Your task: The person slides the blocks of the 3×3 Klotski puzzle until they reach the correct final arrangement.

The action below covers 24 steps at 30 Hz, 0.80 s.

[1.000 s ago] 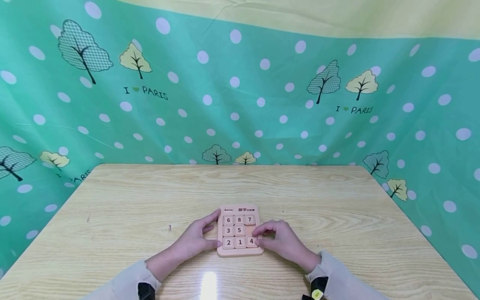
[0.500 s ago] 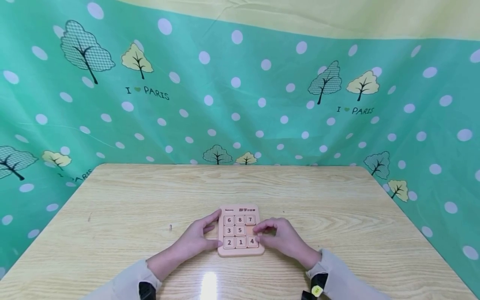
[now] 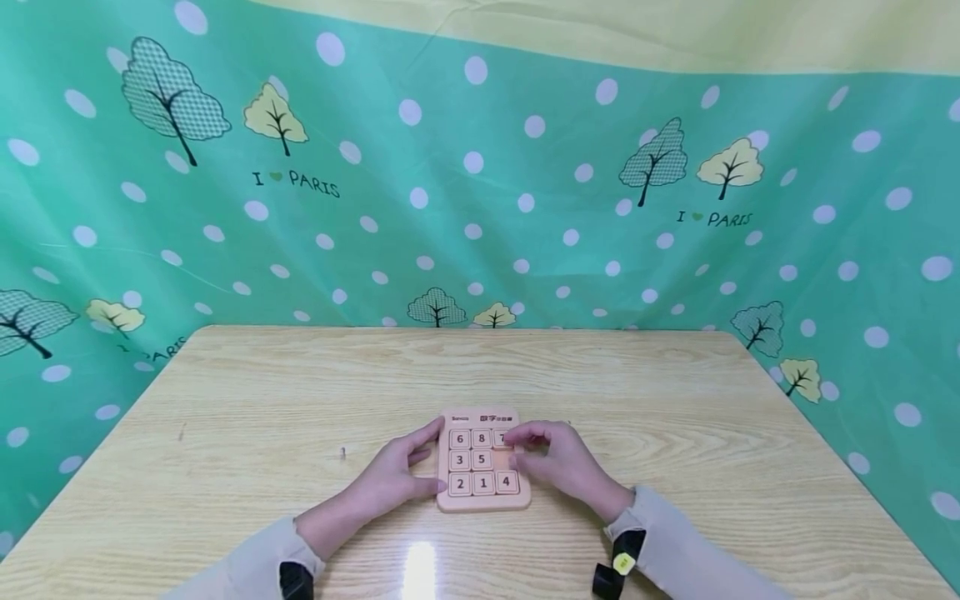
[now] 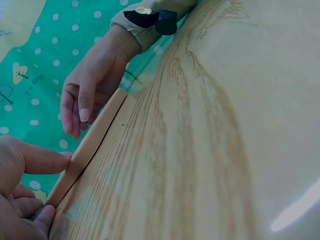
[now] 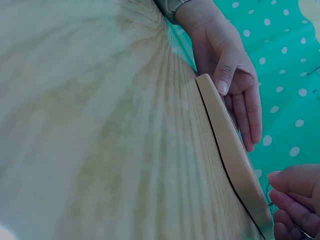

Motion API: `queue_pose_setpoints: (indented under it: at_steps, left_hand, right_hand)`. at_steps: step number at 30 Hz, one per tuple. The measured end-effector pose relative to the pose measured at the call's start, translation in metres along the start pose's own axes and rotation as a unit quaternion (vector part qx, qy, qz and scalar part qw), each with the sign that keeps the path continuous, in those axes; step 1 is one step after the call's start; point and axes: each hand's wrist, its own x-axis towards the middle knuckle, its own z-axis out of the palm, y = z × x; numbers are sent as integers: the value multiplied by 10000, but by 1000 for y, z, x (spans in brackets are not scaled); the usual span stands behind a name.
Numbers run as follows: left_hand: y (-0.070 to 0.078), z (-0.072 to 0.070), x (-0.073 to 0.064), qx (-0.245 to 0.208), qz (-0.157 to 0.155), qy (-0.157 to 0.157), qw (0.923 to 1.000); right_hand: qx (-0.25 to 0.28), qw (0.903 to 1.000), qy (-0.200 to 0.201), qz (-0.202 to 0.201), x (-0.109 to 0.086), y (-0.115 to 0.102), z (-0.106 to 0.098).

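Observation:
A pink number slide puzzle (image 3: 484, 504) lies flat on the table in the head view. Its rows read 6, 8, 7, then 3, 5 and a gap (image 3: 502, 460), then 2, 1, 4. My left hand (image 3: 390, 473) holds the left side, with thumb at the near corner and index finger at the far one. Over the right side, my right hand (image 3: 558, 460) has its index fingertip on or just above the 7 tile (image 3: 499, 438), partly covering it. Its thumb tip is by the gap's right edge. Both wrist views show the puzzle's side wall (image 4: 95, 145), its number tiles hidden.
The wooden table (image 3: 300, 392) extends around the puzzle on all sides. Behind it hangs a green dotted curtain (image 3: 480, 217) printed with trees. A bright reflection (image 3: 419, 571) shows near the front edge. Each wrist wears a black strap.
My right hand has shifted away from me, from the 4 tile to the 7 tile, uncovering the 4. The left hand keeps its place. The tiles show the same order.

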Motion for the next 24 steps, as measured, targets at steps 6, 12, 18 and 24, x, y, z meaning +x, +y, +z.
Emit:
queue_pose_setpoints:
  at_steps: [6,12,18,24]
  left_hand:
    - [-1,0,1,2,10,-22,10000]
    - [-2,0,2,10,-16,-33,10000]
    - [-1,0,1,-18,-6,-22,10000]
    - [-1,0,0,-34,-21,1,10000]
  right_hand:
    - [129,9998,106,-99,8,1,1]
    - [192,9997,173,-44,13,2,1]
    - [73,9998,191,-31,15,4,3]
    - [-6,9997,235,-13,18,5,5]
